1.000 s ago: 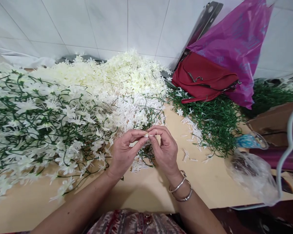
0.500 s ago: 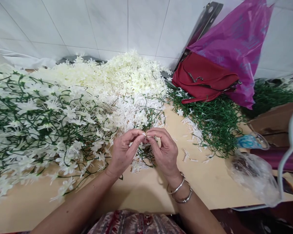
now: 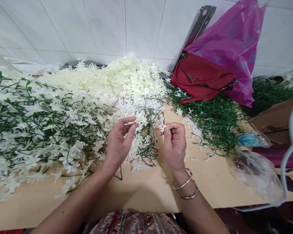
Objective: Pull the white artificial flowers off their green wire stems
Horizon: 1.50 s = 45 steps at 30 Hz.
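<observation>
My right hand [image 3: 174, 148] pinches a small white artificial flower [image 3: 164, 127] between thumb and fingertips, above the table. To its left, my left hand [image 3: 118, 143] is held with thumb and forefinger apart and nothing visible between them. Behind and between the hands lies a small cluster of white flowers on green stems [image 3: 146, 148]. Just past my left fingertips spreads a heap of thin white stamen pieces [image 3: 129, 105]. A large pile of white flowers with green stems [image 3: 70, 130] lies beside my left hand and forearm.
Cream loose blossoms [image 3: 134, 74] are heaped along the tiled wall [image 3: 107, 29]. At right, a red handbag [image 3: 202, 78] rests on green stems [image 3: 210, 126], before a purple plastic bag [image 3: 231, 45]. A clear plastic bag [image 3: 258, 175] and a white curved tube [image 3: 291, 136] stand nearer.
My hands, which met at their fingertips, have separated. My right hand has moved right with the small white flower; my left has moved slightly left and its fingers have parted.
</observation>
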Each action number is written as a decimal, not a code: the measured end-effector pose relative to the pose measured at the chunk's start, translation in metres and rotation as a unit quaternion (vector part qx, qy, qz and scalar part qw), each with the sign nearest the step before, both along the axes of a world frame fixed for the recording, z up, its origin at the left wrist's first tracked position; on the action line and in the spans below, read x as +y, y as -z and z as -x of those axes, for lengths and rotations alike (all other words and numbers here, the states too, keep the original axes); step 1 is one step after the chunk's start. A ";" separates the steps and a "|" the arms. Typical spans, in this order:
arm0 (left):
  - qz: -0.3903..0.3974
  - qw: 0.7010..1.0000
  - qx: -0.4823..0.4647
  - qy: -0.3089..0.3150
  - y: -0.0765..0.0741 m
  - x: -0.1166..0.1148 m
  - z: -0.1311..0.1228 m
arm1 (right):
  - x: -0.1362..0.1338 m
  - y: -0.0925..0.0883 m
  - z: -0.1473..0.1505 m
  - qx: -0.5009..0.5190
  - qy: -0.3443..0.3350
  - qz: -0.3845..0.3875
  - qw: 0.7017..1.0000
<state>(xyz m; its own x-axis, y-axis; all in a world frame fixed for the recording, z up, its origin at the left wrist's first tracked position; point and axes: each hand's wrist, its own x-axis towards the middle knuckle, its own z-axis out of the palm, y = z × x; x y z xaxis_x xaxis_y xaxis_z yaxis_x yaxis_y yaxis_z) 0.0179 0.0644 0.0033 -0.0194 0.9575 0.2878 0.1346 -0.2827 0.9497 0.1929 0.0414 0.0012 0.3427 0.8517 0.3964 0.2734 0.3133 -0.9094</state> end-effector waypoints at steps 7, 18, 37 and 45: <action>-0.050 0.969 0.239 0.040 -0.001 0.006 -0.006 | 0.002 -0.002 0.001 0.030 0.007 0.025 0.999; -0.153 0.919 0.362 0.017 -0.001 0.032 -0.022 | 0.002 0.004 0.003 0.047 -0.043 0.044 0.997; -0.162 0.939 0.301 -0.050 -0.002 0.075 -0.012 | 0.004 0.010 0.006 0.074 -0.068 0.082 0.992; -0.203 0.972 0.088 -0.079 -0.029 0.063 -0.002 | 0.004 0.011 0.005 0.079 -0.069 0.077 0.991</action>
<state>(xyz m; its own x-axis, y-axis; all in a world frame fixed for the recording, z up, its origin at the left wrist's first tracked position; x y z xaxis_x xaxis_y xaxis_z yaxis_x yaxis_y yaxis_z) 0.0199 0.1274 0.0326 -0.0731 0.7540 0.6528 0.3559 -0.5917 0.7233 0.1876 0.0456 -0.0094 0.2672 0.9409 0.2080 0.0875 0.1913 -0.9776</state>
